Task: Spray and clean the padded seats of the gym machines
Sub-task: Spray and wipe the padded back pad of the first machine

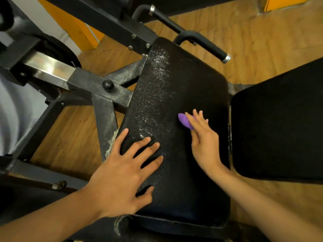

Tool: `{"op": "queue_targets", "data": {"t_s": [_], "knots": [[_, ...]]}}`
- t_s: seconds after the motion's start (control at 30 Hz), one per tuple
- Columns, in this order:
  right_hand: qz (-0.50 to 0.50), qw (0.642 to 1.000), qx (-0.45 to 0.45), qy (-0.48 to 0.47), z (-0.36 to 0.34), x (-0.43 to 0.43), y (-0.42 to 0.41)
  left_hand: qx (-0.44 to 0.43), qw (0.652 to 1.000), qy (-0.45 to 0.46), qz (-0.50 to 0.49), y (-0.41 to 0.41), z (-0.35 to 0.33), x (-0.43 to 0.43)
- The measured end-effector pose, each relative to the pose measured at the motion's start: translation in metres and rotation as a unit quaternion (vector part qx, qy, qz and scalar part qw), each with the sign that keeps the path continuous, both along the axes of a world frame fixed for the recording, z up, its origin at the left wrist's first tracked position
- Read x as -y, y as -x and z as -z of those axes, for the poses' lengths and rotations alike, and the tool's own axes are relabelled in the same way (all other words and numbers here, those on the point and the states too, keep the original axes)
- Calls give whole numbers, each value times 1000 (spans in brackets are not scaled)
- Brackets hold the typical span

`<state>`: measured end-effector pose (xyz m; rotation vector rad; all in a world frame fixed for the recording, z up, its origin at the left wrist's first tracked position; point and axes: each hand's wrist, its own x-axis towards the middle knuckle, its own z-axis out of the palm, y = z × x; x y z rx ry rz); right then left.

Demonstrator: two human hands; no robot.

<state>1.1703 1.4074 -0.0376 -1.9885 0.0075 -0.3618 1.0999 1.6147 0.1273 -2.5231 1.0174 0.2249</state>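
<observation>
Padded seat [174,102], black and textured, fills the middle of the view with its long axis running away from the person. White spray droplets speckle its left half, from the far edge down to the near left part. The right half shows plain dark upholstery.

Purple wiper [182,119] lies on the padded seat, right of centre; whether it is cloth or sponge cannot be told. The right hand [204,144] lies on top of it, grip loosely spread, the straight fingers pressing it against the upholstery. Only the wiper's left end shows beyond the fingers.

The left hand [122,175] rests palm-down on the near left part of the padded seat. Its grip is spread wide and holds nothing, and the fingertips reach the edge of the droplet zone.

Left of the padded seat, a dusty black frame [104,109] meets its edge. The frame carries a round black knob [107,85] and, further left, a polished square tube [50,67].

Beyond the far end of the padded seat, a curved handle [202,43] with a chrome end cap projects to the right. A second handle [164,18] stands further beyond.

Just beside the padded seat on the right is a second black pad [279,128]. A wooden floor [262,49] lies below, and an orange panel [76,28] stands beyond the frame.
</observation>
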Motion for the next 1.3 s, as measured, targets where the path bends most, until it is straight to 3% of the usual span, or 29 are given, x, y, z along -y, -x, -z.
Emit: {"op": "queue_targets", "data": {"t_s": [0.13,0.23,0.37,0.53,0.67,0.8,1.07,1.17,1.3], "knots": [[35,999,-7,-16,-4,13,-75,5,1000,2,3,-2,0,0],[111,992,-67,4,-6,26,-159,3,1000,11,4,-2,1,-1],[188,969,-134,-88,-18,45,-236,-4,1000,22,0,-4,2,-3],[148,961,-167,-162,-18,67,-278,-7,1000,24,-1,-6,3,-4],[171,971,-138,-94,-18,64,-267,-9,1000,27,-1,-6,3,-5],[114,991,-63,3,-12,39,-184,-9,1000,19,0,-6,1,-3],[-12,1000,-10,-13,-24,-21,-9,-11,1000,13,1,-4,0,0],[-5,998,-28,-50,-25,-13,-36,-12,1000,23,-2,-5,0,0],[57,997,-45,-23,-31,-1,-134,-14,999,34,-5,-5,2,-2]]}}
